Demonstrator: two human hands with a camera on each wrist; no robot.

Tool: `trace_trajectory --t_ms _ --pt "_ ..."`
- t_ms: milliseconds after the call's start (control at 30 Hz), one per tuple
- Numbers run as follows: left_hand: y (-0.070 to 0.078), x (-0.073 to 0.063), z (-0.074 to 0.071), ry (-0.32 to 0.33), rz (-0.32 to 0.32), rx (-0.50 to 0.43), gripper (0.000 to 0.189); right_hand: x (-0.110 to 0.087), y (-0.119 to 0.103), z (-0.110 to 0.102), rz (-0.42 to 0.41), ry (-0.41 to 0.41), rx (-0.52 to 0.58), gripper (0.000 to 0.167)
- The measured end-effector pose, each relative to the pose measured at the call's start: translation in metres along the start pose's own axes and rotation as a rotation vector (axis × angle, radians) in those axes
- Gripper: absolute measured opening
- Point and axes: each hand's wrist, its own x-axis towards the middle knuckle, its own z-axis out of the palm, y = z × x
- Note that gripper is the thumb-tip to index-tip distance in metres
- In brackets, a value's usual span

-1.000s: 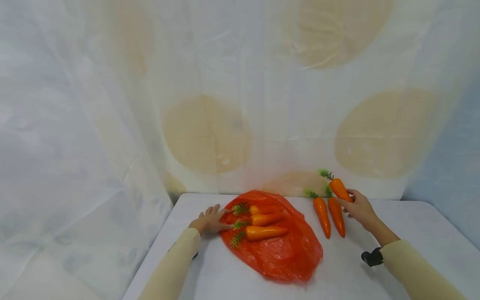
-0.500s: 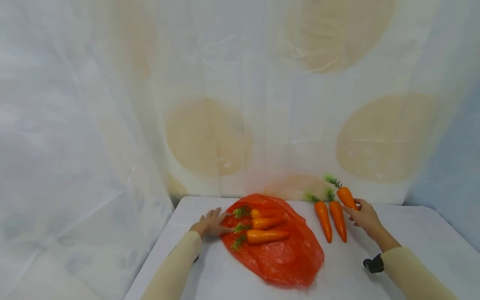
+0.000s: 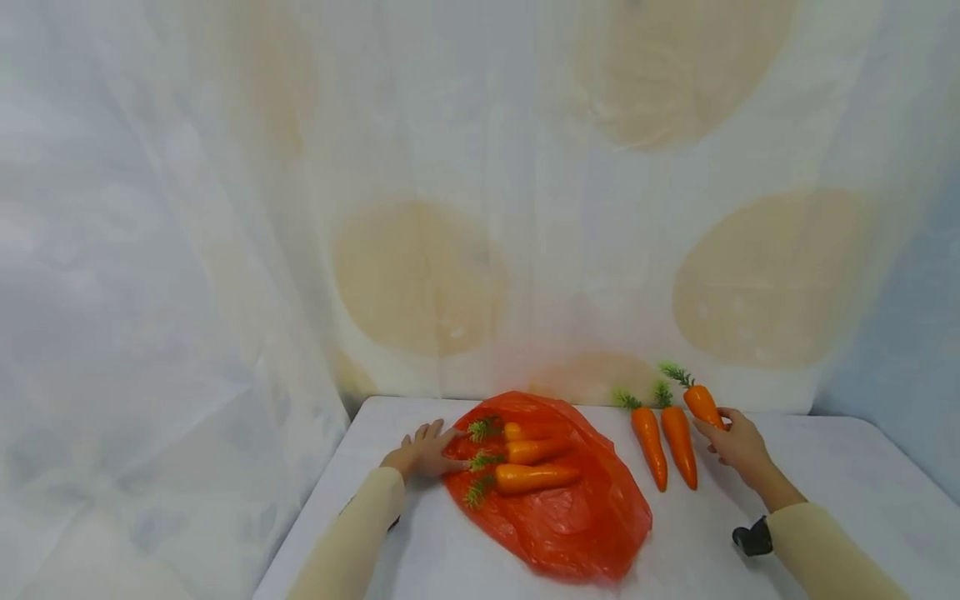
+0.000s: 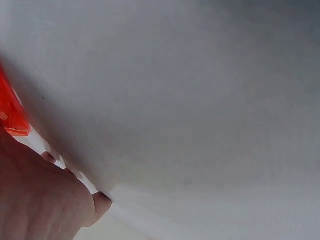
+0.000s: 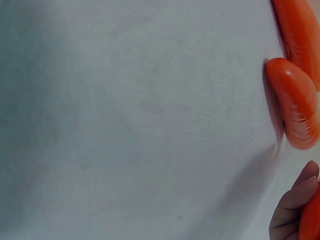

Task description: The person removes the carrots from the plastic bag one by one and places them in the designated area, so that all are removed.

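My right hand (image 3: 738,446) grips an orange carrot (image 3: 702,404) with green leaves by its lower part, leaves pointing away from me. Two more carrots, a left one (image 3: 649,446) and a right one (image 3: 679,446), lie side by side on the white table just left of that hand. Several carrots, the nearest one (image 3: 536,478) among them, lie on a red plastic bag (image 3: 558,533), leaves to the left. At the bag's left edge rests my left hand (image 3: 423,452), fingers spread, thumb by the leaves. Whether the held carrot touches the table is unclear.
The white table (image 3: 442,550) ends at a back edge against a pale curtain (image 3: 555,208) with tan circles. A black strap device (image 3: 752,537) sits on my right wrist. Sheeting (image 3: 150,375) hangs along the left side.
The right hand has carried its carrot a little right and slightly nearer, away from the two lying carrots. The left hand stays at the bag, and the view has tilted slightly up.
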Motion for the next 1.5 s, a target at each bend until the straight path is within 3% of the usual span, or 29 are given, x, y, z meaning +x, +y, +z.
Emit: trace_trajectory --t_ms 300,733,1067,1333,1500 --pt "0.002 -0.003 0.005 0.005 -0.022 -0.019 0.075 0.001 0.012 0.002 0.053 0.006 -0.02 0.092" --pt "0.003 -0.002 -0.005 0.007 -0.001 0.012 0.077 -0.001 0.01 -0.004 0.091 0.017 -0.068 0.091" --pt "0.003 -0.004 0.009 -0.015 -0.036 -0.014 0.077 -0.007 0.019 -0.005 0.09 -0.013 -0.168 0.097" --pt "0.002 -0.005 0.001 0.004 -0.003 0.005 0.075 -0.007 0.017 -0.006 0.154 0.002 -0.166 0.096" --pt "0.002 -0.003 -0.001 -0.012 -0.007 -0.002 0.077 -0.01 0.013 -0.011 0.143 -0.013 -0.202 0.091"
